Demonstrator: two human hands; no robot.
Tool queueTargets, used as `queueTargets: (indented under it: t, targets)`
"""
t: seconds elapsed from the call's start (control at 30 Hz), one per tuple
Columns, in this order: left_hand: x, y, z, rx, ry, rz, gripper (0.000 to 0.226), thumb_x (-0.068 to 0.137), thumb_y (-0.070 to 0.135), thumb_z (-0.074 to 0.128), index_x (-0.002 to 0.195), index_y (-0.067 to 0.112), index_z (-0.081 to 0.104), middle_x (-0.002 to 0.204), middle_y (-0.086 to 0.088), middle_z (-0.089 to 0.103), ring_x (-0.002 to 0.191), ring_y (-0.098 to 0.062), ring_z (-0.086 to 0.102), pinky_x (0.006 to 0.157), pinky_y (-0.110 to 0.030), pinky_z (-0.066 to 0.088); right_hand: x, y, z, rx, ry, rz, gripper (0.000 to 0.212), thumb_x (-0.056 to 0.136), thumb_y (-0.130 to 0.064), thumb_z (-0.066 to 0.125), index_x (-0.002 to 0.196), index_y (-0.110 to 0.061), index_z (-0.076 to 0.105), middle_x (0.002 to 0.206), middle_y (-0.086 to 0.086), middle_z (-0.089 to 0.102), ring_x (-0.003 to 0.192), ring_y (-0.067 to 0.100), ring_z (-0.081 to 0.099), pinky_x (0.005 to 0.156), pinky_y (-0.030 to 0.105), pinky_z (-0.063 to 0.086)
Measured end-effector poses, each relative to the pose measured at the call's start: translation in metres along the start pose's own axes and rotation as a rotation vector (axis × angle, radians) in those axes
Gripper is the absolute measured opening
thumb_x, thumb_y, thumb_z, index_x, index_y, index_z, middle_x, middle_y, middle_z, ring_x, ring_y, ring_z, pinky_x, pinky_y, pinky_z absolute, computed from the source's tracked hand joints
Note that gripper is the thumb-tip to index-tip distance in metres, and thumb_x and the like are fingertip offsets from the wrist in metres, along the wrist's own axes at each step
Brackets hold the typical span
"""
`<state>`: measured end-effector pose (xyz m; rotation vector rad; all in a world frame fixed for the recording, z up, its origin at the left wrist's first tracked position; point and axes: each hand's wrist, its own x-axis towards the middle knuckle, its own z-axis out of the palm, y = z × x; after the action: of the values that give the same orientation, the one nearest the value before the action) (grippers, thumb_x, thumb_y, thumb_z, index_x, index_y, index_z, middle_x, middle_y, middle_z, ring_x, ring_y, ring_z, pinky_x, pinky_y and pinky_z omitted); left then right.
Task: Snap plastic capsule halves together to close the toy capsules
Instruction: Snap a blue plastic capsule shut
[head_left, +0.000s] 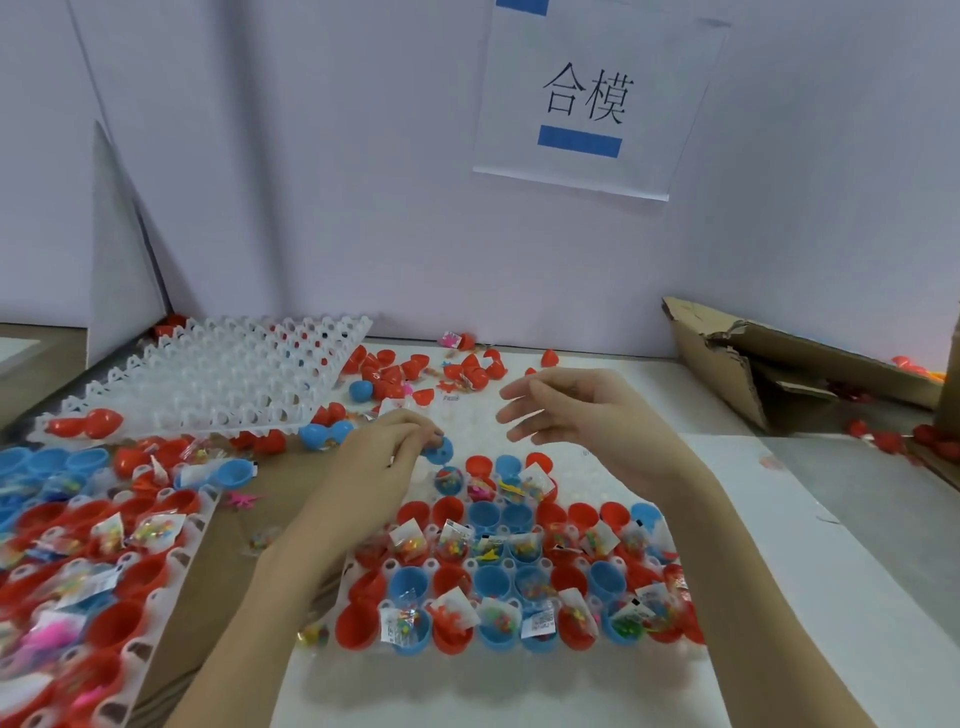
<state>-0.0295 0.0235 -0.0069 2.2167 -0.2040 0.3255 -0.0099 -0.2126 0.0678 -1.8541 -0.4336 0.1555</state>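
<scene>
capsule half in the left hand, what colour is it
Blue capsule half, seen in the head view.

Three white trays: one (519, 670) under the hands, holding open capsule halves, one (156, 597) left of it, one empty (218, 384) behind that. Two hands. One paper sign (597, 104). One torn cardboard box (753, 364).

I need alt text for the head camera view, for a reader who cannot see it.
A person's left hand pinches a blue capsule half above a white tray of open red and blue capsules holding small bagged toys, while the right hand hovers open and empty. More filled trays lie left, loose red halves behind, and a paper sign hangs on the wall.
</scene>
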Motion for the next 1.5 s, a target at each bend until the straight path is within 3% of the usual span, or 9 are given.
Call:
queueTargets:
  t: [0.13,0.33,0.47,0.57,0.67,0.83,1.0,1.17,1.5]
  targets:
    - [0.0,0.005,-0.002,-0.054,0.077,0.005,0.032,0.11,0.017,0.043,0.107,0.011,0.075,0.115,0.009,0.068,0.1,0.0,0.066,0.09,-0.011,0.048,-0.005,0.009,0.01,-0.206,0.149,-0.017,0.026,0.107,-0.014,0.048,0.107,-0.014,0.074,0.091,-0.002,0.077,0.08,0.012,0.074,0.072,0.02,0.058]
    - [-0.004,0.02,-0.008,-0.237,0.094,-0.016,0.035,0.111,0.019,0.041,0.112,0.014,0.076,0.119,0.008,0.072,0.106,-0.001,0.069,0.093,-0.009,0.049,-0.005,0.024,0.027,-0.151,0.166,0.012,0.024,0.105,-0.013,0.051,0.115,-0.014,0.072,0.099,-0.007,0.076,0.087,0.002,0.073,0.07,0.014,0.056]
    - [-0.011,0.031,-0.009,-0.309,0.0,0.003,0.037,0.111,0.026,0.041,0.111,0.023,0.078,0.116,0.02,0.073,0.108,0.005,0.068,0.093,-0.007,0.049,-0.007,0.023,0.039,0.002,0.069,0.09,0.025,0.103,-0.031,0.056,0.119,-0.018,0.07,0.092,-0.015,0.077,0.086,0.004,0.075,0.07,0.012,0.056]
    - [-0.014,0.036,-0.007,-0.304,-0.046,0.039,0.035,0.11,0.03,0.042,0.115,0.027,0.077,0.115,0.028,0.071,0.112,0.01,0.063,0.088,-0.001,0.043,-0.008,0.021,0.039,0.227,-0.031,0.177,0.031,0.101,-0.032,0.058,0.12,-0.011,0.069,0.101,0.0,0.078,0.094,0.017,0.076,0.08,0.022,0.06]
    - [-0.015,0.039,-0.005,-0.303,-0.051,0.057,0.037,0.108,0.036,0.042,0.117,0.026,0.077,0.117,0.031,0.07,0.115,0.015,0.058,0.089,0.002,0.039,-0.009,0.019,0.037,0.448,-0.088,0.237,0.028,0.099,-0.023,0.061,0.119,-0.005,0.069,0.107,0.01,0.077,0.096,0.019,0.075,0.077,0.02,0.059]
    - [-0.015,0.041,0.001,-0.325,-0.032,0.064,0.047,0.099,0.053,0.04,0.108,0.024,0.076,0.125,0.024,0.067,0.128,0.003,0.052,0.109,-0.018,0.036,-0.01,0.017,0.038,0.653,-0.083,0.272,0.026,0.095,-0.017,0.064,0.117,-0.005,0.071,0.11,0.013,0.076,0.092,0.018,0.075,0.074,0.021,0.059]
    - [-0.013,0.042,0.002,-0.284,0.037,0.137,0.038,0.087,0.043,0.068,0.122,0.03,0.069,0.131,0.013,0.061,0.119,0.0,0.058,0.093,-0.01,0.047,-0.009,0.018,0.04,0.689,-0.033,0.248,0.032,0.095,-0.015,0.067,0.124,-0.003,0.066,0.115,0.012,0.075,0.102,0.024,0.074,0.078,0.024,0.059]
    - [-0.012,0.038,0.003,-0.453,0.188,0.033,0.034,0.083,0.021,0.084,0.113,0.022,0.068,0.101,0.011,0.073,0.094,-0.009,0.072,0.081,-0.016,0.057,-0.009,0.018,0.042,0.665,0.068,0.156,0.026,0.091,-0.013,0.071,0.117,-0.01,0.069,0.113,0.008,0.076,0.104,0.025,0.074,0.083,0.028,0.061]
    - [-0.013,0.038,0.004,-0.362,0.214,0.08,0.027,0.089,0.017,0.079,0.113,0.028,0.076,0.11,0.015,0.074,0.102,-0.002,0.069,0.085,-0.012,0.055,-0.007,0.02,0.049,-0.005,0.272,-0.297,0.026,0.092,-0.014,0.073,0.114,-0.028,0.072,0.107,-0.02,0.073,0.101,0.004,0.07,0.08,0.011,0.054]
